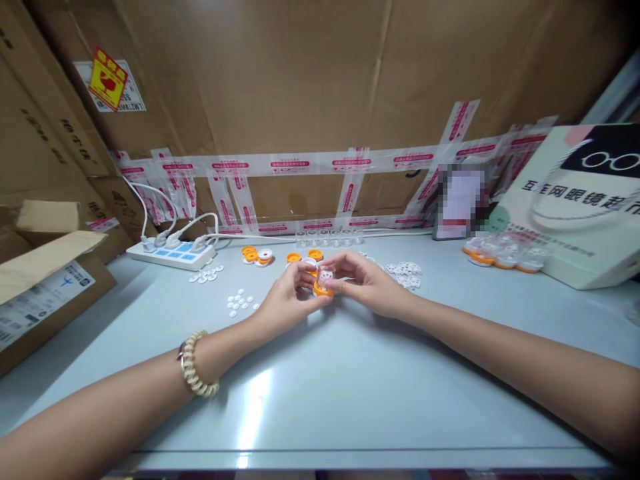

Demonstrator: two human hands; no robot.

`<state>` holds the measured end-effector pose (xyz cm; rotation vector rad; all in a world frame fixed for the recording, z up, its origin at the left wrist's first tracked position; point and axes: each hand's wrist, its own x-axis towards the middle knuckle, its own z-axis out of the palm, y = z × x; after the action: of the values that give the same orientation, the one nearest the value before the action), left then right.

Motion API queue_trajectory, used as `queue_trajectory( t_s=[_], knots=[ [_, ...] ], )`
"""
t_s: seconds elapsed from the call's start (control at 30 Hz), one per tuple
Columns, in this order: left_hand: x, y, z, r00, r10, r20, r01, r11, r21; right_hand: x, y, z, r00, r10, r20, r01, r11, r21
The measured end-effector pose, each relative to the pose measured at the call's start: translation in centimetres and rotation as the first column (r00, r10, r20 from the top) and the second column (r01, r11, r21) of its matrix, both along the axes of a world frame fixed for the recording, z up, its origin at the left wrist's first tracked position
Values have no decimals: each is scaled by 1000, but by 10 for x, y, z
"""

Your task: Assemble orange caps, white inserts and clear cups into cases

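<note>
Between my hands, above the middle of the table, is a small clear plastic container with an orange base [323,291]. A white piece with dark spots shows inside its clear part. My left hand [293,293] pinches the orange base from the left, thumb along the near side. My right hand [367,283] closes on the clear part from the right, thumb and fingers around it. Just behind the hands lie orange rings [315,255] and white rings, partly hidden by the fingers. White perforated discs [404,269] lie in a pile right of my right hand.
Small white discs [241,303] lie scattered at left, near a power strip [173,253] with plugged cables. Several clear cups [330,238] line the back. More orange-based containers [505,253] stand at right by a paper bag [575,220] and a phone [460,200]. Cardboard boxes [300,80] wall the back.
</note>
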<state>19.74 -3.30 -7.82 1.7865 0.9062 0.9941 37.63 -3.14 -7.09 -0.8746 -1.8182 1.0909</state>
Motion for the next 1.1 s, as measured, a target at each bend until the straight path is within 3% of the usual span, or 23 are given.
queue_trajectory(
  t_s=[0.13, 0.27, 0.43, 0.8, 0.97, 1.1],
  knots=[
    [4, -6, 8, 973, 65, 220, -20, 979, -203, -4, -2, 7, 978, -110, -177, 98, 992, -76],
    [5, -11, 14, 955, 118, 272, -23, 944, -330, -6, -7, 13, 951, -169, -260, 143, 983, -114],
    [4, -13, 18, 940, 98, 328, 15, 945, -326, -6, -11, 21, 953, -148, -263, 117, 984, -132],
    [6, -17, 16, 929, 128, 349, -21, 955, -295, -9, -14, 20, 964, -114, -239, 92, 991, -101],
    [5, -16, 14, 913, 152, 379, -39, 956, -290, -12, -16, 20, 930, -185, -317, 147, 979, -140],
    [4, -14, 10, 889, 111, 445, 48, 942, -331, -16, -18, 18, 906, -257, -336, 199, 960, -196]
  ],
)
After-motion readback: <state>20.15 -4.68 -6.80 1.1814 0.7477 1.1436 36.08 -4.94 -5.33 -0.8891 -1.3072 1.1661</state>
